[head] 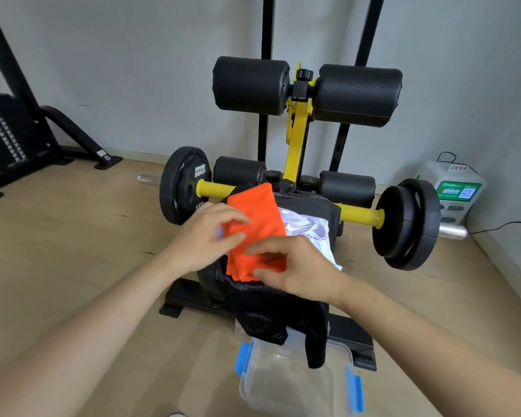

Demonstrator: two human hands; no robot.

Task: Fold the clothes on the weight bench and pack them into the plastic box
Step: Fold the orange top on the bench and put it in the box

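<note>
The orange garment (254,212) is smooth, bright fabric folded into a narrow rectangle. It lies on the surface of the weight bench (297,136), on top of a black mesh garment (268,314) and beside a white garment (310,230). The left hand (205,236) pinches its left edge and the right hand (298,266) pinches its near end, fingers curled; the clear plastic box (286,386) stands on the floor below.
</note>
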